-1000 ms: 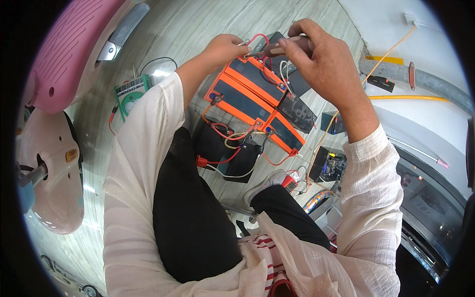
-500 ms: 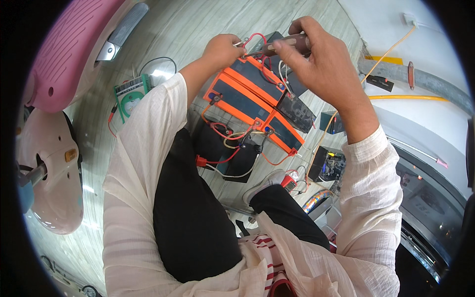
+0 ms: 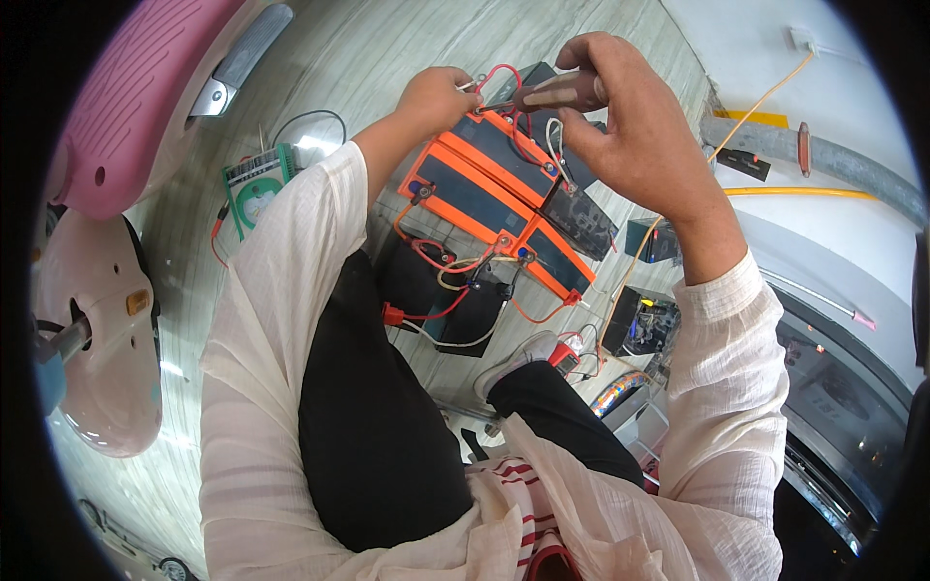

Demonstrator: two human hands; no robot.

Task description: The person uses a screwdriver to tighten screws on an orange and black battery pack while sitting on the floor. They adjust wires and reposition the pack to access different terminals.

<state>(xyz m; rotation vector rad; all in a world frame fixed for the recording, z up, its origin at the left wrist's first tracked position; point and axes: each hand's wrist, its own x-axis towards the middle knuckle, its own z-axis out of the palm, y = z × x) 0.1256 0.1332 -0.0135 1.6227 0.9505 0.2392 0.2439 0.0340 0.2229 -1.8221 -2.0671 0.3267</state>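
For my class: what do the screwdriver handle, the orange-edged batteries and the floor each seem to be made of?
Screwdriver handle: perhaps plastic or wood; brownish with pale patches, so the look leaves it open.
Orange-edged batteries: casings probably hard plastic, suggested by crisp edges and even orange colour.
Floor: possibly ceramic tile or laminate, smooth and semi-glossy; grey streaks and bright reflections show.

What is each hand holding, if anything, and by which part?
The right hand holds a screwdriver by its brown handle. The left hand has its fingertips at a small pale piece; whether they grip it cannot be told.
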